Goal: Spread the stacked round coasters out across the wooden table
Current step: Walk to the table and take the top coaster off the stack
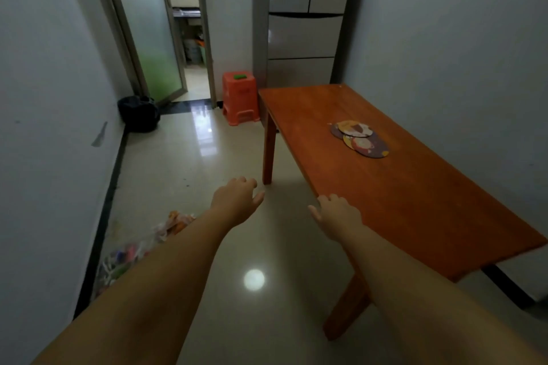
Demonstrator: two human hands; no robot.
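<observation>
Two bare forearms, no sleeves in view; left hand (237, 201) and right hand (336, 216) without rings, watch or gloves; short fingers, nails too blurred to tell

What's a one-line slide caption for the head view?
Both empty hands, left and right, reach toward the wooden table, where the overlapping round coasters lie untouched.

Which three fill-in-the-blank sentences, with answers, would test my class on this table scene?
1. The coasters lie overlapping on the ______ table.
2. The stool beyond the table is ______ in colour.
3. The right hand is at the table's near edge; the left hand is over the ______.

Answers: wooden; orange; floor
</observation>
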